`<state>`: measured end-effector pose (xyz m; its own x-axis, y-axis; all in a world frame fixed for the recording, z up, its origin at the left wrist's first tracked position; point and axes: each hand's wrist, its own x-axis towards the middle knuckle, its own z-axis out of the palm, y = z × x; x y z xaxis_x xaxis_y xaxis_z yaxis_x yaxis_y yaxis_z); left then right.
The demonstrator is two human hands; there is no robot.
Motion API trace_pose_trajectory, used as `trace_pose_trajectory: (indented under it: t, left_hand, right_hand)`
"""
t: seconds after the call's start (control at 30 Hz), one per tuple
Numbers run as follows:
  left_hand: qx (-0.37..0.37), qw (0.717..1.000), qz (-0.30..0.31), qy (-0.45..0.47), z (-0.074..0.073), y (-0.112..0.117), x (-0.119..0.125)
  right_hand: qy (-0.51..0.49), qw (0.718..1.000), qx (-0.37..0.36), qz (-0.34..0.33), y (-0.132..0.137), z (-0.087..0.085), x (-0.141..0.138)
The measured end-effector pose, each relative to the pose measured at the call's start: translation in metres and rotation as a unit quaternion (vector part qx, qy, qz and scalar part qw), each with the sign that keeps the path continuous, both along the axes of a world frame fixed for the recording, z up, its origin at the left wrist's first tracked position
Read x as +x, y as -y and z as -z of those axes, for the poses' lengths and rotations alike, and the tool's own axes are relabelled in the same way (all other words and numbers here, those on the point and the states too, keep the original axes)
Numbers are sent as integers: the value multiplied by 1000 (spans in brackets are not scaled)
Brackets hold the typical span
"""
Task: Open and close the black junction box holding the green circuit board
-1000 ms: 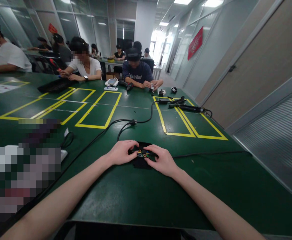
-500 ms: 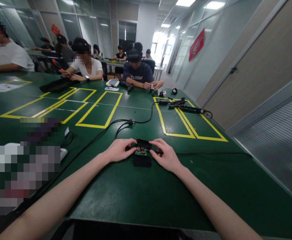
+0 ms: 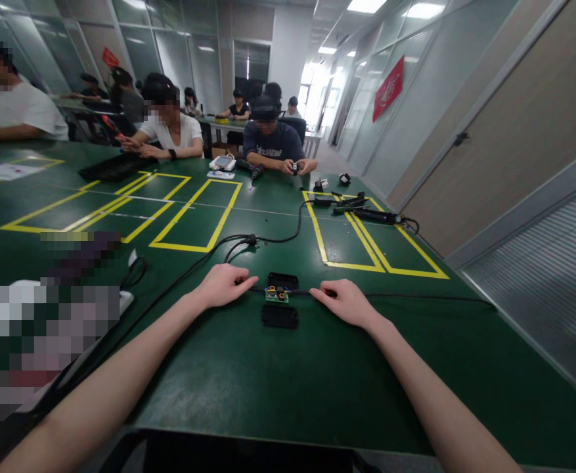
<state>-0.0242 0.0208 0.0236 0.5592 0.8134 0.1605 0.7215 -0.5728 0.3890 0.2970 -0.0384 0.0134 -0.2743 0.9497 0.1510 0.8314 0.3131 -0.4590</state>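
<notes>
A small green circuit board [image 3: 277, 295] with copper-ringed coils lies between my hands. Two black plastic case halves sit around it: one half [image 3: 282, 278] just behind, partly covered by the board, the other half [image 3: 280, 318] in front and apart from it. My left hand [image 3: 224, 286] is closed on the short black cable at the board's left side. On the other side, my right hand [image 3: 343, 302] pinches the black power cable [image 3: 416, 296], which runs on toward the table's right edge. Both hands rest low, close to the tabletop.
On the green table [image 3: 278, 387], a black cord with a plug [image 3: 252, 240] lies beyond my left hand. Black parts [image 3: 361, 209] are at the far right. A power drill [image 3: 254, 169] lies near a co-worker [image 3: 272, 141] who handles a small object.
Both hands have moved outward from the case onto the cables at either side. The board now shows fully, slightly lower, in front of the rear case half. The plug has shifted slightly left.
</notes>
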Motion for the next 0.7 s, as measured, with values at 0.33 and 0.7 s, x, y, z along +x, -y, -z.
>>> trace_pose_trajectory:
  t: [0.33, 0.7]
  left_hand:
    - [-13, 999, -32, -40, 4, -3, 0]
    - [-70, 996, -53, 27, 8, -2, 4]
  right_hand:
    - [-25, 999, -9, 44, -8, 11, 14]
    - [-77, 994, -45, 68, -6, 11, 14]
